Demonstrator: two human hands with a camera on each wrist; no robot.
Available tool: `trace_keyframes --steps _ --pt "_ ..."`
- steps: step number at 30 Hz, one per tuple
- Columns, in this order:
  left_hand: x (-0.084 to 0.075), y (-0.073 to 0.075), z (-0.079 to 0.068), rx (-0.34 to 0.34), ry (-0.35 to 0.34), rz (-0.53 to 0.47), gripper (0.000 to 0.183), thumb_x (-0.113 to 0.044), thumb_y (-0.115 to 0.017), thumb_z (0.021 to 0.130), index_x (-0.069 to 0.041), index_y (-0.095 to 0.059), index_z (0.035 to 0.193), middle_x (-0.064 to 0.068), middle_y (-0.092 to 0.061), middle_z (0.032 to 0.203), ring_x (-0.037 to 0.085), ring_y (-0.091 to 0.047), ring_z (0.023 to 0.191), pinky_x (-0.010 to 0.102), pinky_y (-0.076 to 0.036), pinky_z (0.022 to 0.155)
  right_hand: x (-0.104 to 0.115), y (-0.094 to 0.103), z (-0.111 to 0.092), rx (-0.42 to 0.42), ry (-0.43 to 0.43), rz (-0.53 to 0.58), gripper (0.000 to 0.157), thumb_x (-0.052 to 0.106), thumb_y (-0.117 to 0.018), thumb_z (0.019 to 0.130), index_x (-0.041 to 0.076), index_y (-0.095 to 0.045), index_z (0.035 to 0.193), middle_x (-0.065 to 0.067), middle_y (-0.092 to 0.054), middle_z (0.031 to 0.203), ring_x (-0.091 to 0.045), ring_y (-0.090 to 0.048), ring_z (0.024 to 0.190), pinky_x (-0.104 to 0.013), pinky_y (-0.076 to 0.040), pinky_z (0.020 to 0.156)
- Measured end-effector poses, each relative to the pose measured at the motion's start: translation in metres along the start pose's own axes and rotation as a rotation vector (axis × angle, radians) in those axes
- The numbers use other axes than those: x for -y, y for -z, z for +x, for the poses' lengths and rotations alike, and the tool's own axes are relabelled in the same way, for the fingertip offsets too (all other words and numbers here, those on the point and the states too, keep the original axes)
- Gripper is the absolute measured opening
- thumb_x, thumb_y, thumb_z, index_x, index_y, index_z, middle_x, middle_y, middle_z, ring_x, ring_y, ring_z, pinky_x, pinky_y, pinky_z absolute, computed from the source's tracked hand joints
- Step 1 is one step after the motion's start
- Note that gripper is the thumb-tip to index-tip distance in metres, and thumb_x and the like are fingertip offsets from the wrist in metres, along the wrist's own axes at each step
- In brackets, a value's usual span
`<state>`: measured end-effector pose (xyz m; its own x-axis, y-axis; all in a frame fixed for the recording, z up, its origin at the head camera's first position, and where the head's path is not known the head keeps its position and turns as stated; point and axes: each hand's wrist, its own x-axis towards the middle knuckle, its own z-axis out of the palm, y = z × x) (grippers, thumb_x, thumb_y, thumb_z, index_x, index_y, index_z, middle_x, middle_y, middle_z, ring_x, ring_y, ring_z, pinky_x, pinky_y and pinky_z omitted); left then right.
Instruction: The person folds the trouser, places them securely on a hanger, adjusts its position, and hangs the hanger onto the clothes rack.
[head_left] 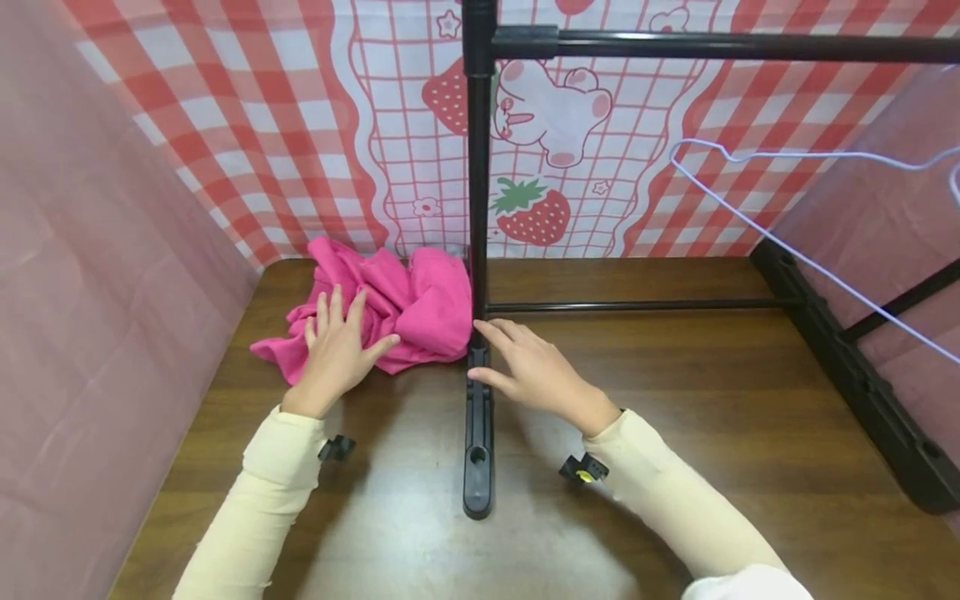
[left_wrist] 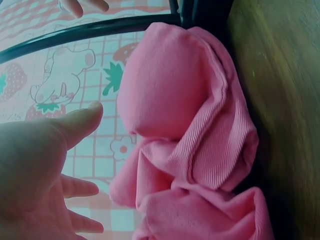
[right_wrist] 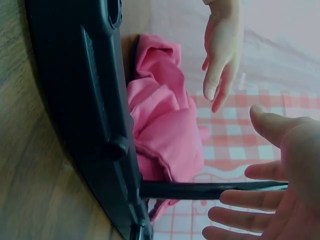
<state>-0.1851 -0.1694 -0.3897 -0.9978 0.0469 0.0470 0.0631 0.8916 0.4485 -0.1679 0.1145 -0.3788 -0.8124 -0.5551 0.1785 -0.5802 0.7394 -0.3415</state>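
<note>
A crumpled pink garment (head_left: 438, 304) lies on the wooden table at the back left, against the patterned cloth backdrop. Its ribbed band (left_wrist: 225, 145) shows in the left wrist view. Over the garment's front left part hovers my left hand (head_left: 333, 354), fingers spread and apart from the fabric in the wrist views. My right hand (head_left: 536, 367) is beside the black upright post (head_left: 478, 208) of a rack, its fingers extended and holding nothing. In the right wrist view its fingers (right_wrist: 245, 200) overlap the rack's post.
The rack's black foot (head_left: 477, 475) runs toward me along the table (head_left: 375, 508). A second foot (head_left: 862, 375) stands at the right, joined by a thin low bar (head_left: 637, 306). Across the top runs a black rail (head_left: 712, 45). A pale lilac wire hanger (head_left: 787, 242) is at the right.
</note>
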Motion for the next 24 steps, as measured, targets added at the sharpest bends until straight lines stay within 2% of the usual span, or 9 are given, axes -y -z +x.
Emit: trace_keyframes --steps 8,16,24 --pt "0.012 0.008 0.002 0.028 0.008 -0.010 0.089 -0.046 -0.062 0.092 -0.003 -0.016 0.154 0.032 0.000 0.159 0.053 0.003 0.146 0.073 -0.011 0.112 0.010 -0.005 0.012 0.006 0.068 -0.002 0.066 0.046 -0.061 0.093 0.009 -0.044 0.145 -0.016 -0.053 0.139 -0.033 -0.053 0.127 -0.049 -0.047 0.103" --pt "0.019 0.020 0.001 0.056 0.028 -0.024 0.094 -0.040 -0.069 0.088 0.000 -0.014 0.153 0.036 0.001 0.157 0.059 -0.002 0.143 0.071 -0.016 0.112 0.022 -0.017 0.025 -0.024 0.044 0.038 0.065 0.043 -0.062 0.093 0.007 -0.044 0.144 -0.016 -0.053 0.137 -0.033 -0.054 0.125 -0.046 -0.045 0.106" --pt "0.026 0.028 0.002 0.097 0.063 0.025 0.098 -0.039 -0.073 0.086 -0.001 -0.013 0.154 0.037 0.000 0.156 0.059 -0.002 0.142 0.072 -0.016 0.111 0.032 -0.028 0.036 -0.027 0.055 0.047 0.065 0.040 -0.065 0.092 0.004 -0.044 0.143 -0.019 -0.054 0.135 -0.035 -0.054 0.124 -0.046 -0.044 0.107"
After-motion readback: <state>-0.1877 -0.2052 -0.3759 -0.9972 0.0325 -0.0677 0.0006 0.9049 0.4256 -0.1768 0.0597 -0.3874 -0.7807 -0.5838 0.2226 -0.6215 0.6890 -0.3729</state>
